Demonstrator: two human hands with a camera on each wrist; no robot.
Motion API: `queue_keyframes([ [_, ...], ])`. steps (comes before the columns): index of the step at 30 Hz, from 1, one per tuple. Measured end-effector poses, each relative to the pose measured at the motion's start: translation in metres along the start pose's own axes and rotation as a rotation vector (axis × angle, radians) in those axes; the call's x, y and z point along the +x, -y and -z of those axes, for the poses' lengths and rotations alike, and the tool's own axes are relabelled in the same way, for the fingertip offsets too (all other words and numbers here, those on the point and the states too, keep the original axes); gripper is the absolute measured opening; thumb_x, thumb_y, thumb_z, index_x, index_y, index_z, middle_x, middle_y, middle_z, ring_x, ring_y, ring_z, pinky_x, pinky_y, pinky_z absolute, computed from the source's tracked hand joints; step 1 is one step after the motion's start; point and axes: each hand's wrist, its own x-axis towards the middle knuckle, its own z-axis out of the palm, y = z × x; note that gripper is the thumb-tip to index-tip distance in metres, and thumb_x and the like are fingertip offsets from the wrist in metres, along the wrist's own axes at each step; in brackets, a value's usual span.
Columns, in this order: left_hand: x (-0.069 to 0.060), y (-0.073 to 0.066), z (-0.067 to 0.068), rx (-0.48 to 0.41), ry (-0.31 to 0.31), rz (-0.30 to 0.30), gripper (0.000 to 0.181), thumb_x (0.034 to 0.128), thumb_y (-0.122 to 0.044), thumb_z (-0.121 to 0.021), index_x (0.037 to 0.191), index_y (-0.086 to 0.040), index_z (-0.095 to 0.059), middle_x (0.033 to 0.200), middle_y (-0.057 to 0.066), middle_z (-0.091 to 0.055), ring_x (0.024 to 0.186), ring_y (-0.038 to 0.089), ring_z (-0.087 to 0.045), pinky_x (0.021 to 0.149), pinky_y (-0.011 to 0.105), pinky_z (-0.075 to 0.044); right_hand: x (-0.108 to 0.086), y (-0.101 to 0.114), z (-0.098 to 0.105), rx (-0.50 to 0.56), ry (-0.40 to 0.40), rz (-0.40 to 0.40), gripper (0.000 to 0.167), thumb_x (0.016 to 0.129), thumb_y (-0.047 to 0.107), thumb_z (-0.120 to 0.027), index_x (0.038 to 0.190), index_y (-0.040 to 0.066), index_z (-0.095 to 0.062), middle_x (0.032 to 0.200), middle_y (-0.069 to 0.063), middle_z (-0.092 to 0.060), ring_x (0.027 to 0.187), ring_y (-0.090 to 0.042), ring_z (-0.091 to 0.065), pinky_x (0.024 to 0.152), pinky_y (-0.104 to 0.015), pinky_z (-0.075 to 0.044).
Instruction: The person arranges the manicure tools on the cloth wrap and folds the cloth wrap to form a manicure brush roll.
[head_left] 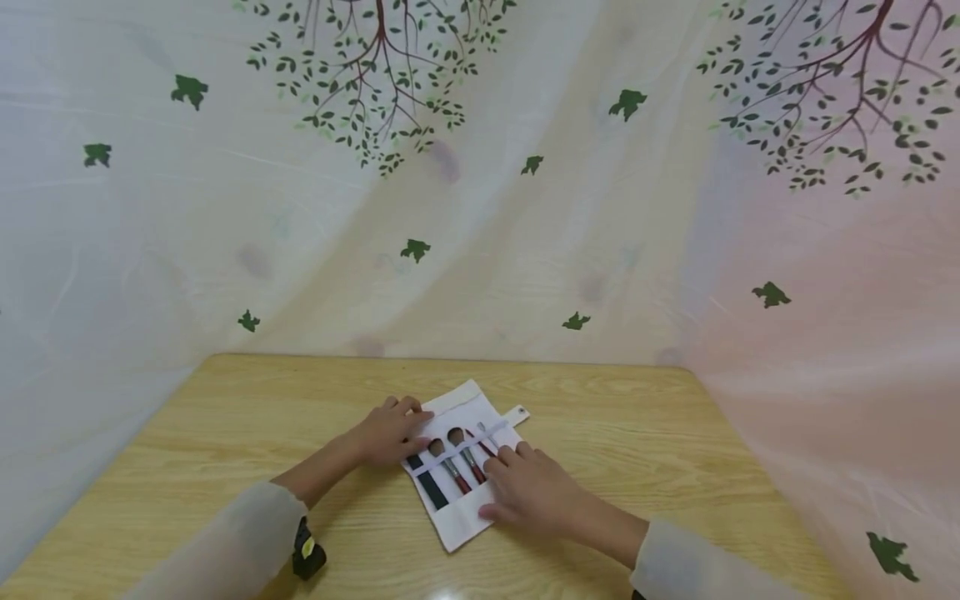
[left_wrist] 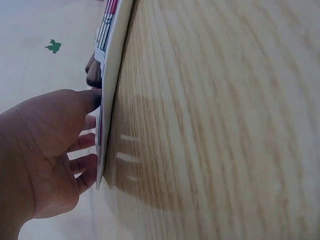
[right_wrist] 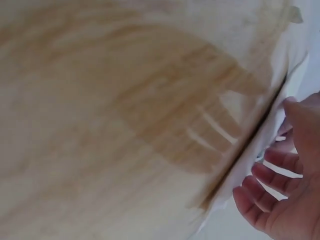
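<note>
A white brush case [head_left: 459,533] lies unfolded and slanted on the wooden table. Under its white elastic strap sit two makeup brushes [head_left: 455,436] with brown bristles and red handles, some slimmer tools [head_left: 482,443] and a flat black piece [head_left: 432,490]. My left hand [head_left: 390,432] rests on the case's left edge; in the left wrist view its thumb and fingers touch the upper face. On the right edge lies my right hand [head_left: 536,492], covering part of the lower pocket. The right wrist view shows its fingers [right_wrist: 267,180] slightly bent against the white material.
The wooden table [head_left: 637,417] extends around the case. A strap tab with a snap [head_left: 517,414] sticks out at its upper right. Behind the table hangs a pale curtain [head_left: 480,275] printed with branches and green leaves. A black device [head_left: 307,550] sits at the left wrist.
</note>
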Motion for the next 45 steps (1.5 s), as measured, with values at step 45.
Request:
queue_keyframes([
  [45, -0.035, -0.011, 0.010, 0.221, 0.034, -0.171, 0.055, 0.1048, -0.047, -0.052, 0.145, -0.010, -0.055, 0.150, 0.012, -0.049, 0.140, 0.035, -0.043, 0.107, 0.056, -0.041, -0.010, -0.014, 0.000, 0.029, 0.129, 0.071, 0.086, 0.097, 0.078, -0.032, 0.154, 0.014, -0.042, 0.144, -0.009, -0.049, 0.122, -0.027, -0.051, 0.099, -0.047, -0.048],
])
